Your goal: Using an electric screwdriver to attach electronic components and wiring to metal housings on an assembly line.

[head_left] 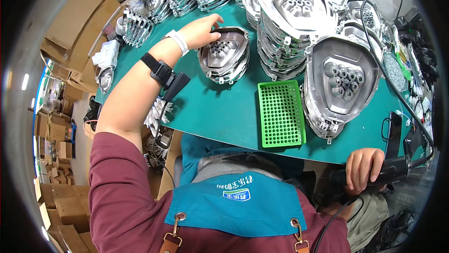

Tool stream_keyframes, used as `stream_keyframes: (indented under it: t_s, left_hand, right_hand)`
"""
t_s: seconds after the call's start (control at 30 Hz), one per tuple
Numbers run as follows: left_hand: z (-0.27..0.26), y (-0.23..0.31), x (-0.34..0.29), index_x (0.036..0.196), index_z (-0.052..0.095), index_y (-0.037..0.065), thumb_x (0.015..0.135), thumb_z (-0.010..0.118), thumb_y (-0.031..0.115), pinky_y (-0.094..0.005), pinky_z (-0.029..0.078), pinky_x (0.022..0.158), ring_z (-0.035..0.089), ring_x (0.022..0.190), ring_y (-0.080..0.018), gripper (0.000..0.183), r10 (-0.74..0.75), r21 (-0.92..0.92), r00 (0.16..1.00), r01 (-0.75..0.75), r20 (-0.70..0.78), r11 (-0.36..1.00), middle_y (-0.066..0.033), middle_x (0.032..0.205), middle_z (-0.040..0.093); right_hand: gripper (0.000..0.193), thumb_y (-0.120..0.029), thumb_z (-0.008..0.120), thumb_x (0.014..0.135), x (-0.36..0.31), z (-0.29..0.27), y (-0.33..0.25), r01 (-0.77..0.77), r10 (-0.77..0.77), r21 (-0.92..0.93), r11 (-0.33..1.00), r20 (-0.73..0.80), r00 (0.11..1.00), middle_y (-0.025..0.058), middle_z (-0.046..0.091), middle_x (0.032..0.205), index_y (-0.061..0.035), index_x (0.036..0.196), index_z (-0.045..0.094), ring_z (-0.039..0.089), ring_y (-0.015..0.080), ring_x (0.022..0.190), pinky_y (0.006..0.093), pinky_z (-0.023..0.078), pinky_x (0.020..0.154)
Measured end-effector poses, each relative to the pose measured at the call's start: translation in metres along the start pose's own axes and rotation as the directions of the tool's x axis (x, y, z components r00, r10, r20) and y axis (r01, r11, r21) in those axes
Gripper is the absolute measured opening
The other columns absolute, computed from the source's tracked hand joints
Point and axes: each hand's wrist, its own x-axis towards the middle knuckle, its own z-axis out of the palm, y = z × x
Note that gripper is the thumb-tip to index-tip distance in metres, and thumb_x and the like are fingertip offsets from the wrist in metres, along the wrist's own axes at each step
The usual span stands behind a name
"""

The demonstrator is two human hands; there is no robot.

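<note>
My left hand (202, 30) reaches over the table to the upper edge of a short stack of silver metal lamp-like housings (224, 57). Its thumb touches or overlaps the top housing's rim, and the fingers are apart beyond it. Each housing has a rounded triangular shape with a cluster of round cups. My right hand (364, 170) is wrapped round a thick black corded hand tool (395, 171) by the table's near right edge; the tool's working end is hidden. Between the hands lies a green perforated tray (281, 113) with small bits in some right-side holes.
Tall housing stacks (292, 33) fill the far side of the green table (210, 113), with another stack (343, 80) at right. A black cable (388, 75) hangs down the right side. A phone-like black object (394, 134) lies at the right edge. Cardboard boxes (70, 201) stand on the left.
</note>
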Motion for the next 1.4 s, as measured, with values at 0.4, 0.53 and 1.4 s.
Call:
stream_keyframes:
  t_s: [0.4,0.53,1.4]
  left_hand:
    - [-0.008,-0.023,-0.015,0.092,0.062,0.0,0.083,0.062,0.019,-0.0328,0.048,0.069,0.061,0.073,-0.0225,0.021,-0.138,0.11,0.99,0.14,-0.029,0.984,-0.0134,0.082,0.064]
    - [-0.005,-0.026,-0.014,0.097,0.06,-0.001,0.081,0.056,0.008,-0.0308,0.047,0.071,0.059,0.074,-0.0165,0.019,-0.069,-0.066,0.997,0.066,-0.041,0.996,-0.0118,0.083,0.064]
    - [-0.038,-0.027,-0.009,0.096,0.061,0.006,0.087,0.059,0.015,-0.0226,0.045,0.063,0.05,0.067,-0.0049,0.012,-0.28,-0.704,0.935,0.349,0.217,0.619,0.0047,0.076,0.057]
  right_hand:
    - [0.036,-0.021,0.072,0.081,-0.008,-0.003,0.008,-0.029,0.012,-0.121,0.992,-0.137,0.99,0.0201,0.063,0.075,0.0052,0.095,0.052,0.064,0.028,0.058,0.0415,0.056,0.057]
    - [0.034,-0.021,0.068,0.084,-0.005,-0.001,0.005,-0.035,0.017,-0.121,0.992,-0.146,0.989,0.0209,0.063,0.075,0.0051,0.096,0.052,0.064,0.0283,0.059,0.0417,0.056,0.057]
    - [0.045,-0.02,0.078,0.074,-0.005,-0.005,0.006,-0.074,0.062,-0.104,0.992,-0.118,0.991,0.0194,0.064,0.075,0.0036,0.101,0.051,0.064,0.0271,0.058,0.04,0.056,0.056]
